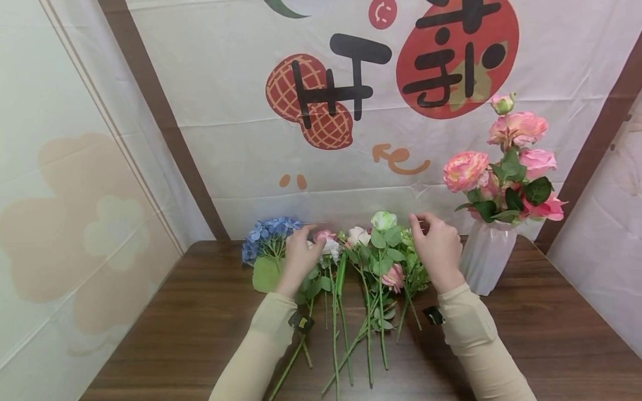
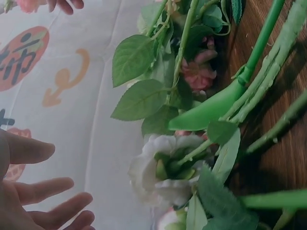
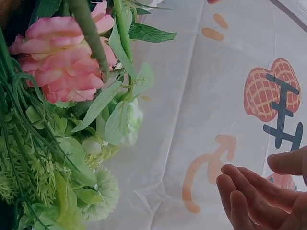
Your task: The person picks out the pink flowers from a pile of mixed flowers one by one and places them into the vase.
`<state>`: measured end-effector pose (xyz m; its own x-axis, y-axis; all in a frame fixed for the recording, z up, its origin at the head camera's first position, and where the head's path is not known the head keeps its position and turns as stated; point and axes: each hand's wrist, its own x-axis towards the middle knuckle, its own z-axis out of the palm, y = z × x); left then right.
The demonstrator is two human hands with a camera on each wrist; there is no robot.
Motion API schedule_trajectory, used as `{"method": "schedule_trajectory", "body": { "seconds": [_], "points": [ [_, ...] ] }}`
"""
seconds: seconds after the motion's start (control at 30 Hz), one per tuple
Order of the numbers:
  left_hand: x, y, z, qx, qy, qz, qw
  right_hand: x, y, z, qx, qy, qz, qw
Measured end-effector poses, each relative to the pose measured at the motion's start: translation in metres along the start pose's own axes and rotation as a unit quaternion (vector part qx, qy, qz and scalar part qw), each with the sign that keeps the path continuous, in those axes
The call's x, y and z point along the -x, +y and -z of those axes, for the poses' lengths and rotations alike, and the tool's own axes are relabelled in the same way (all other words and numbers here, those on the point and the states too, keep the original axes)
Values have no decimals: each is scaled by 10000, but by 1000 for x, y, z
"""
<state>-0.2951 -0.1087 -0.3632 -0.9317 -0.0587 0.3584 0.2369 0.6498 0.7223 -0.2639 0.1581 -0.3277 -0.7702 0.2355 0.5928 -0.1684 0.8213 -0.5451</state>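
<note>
Artificial flowers lie in a loose row on the table, stems toward me. My left hand (image 1: 301, 256) hovers above the left part of the row, between a blue hydrangea (image 1: 273, 231) and a white flower (image 1: 331, 249). Its fingers are spread and hold nothing in the left wrist view, where a white rose (image 2: 165, 167) is close by. Over the right end is my right hand (image 1: 437, 248), fingers loosely bent with nothing between them. A pale green-white rose (image 1: 384, 220) and a pink flower (image 1: 393, 277) lie left of it; greenery (image 3: 29, 177) shows below it.
A white vase (image 1: 487, 257) with several pink flowers (image 1: 465, 171) stands at the right, just beyond my right hand. The brown wooden table (image 1: 170, 334) meets a printed cloth backdrop (image 1: 225, 156) at the back. Several green stems (image 1: 335, 345) extend toward the front edge.
</note>
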Motion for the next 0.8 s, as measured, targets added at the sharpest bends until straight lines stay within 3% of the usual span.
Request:
{"method": "schedule_trajectory", "body": {
  "seconds": [0.47, 0.8],
  "points": [
    [-1, 7, -27, -69, -36, 47, 10000, -4, -5, -2, -147, -100, -121, 9998],
    [-1, 13, -38, -854, -467, 215, 9950, -6, -9, -6, -210, -113, -227, 9995]
  ]
}}
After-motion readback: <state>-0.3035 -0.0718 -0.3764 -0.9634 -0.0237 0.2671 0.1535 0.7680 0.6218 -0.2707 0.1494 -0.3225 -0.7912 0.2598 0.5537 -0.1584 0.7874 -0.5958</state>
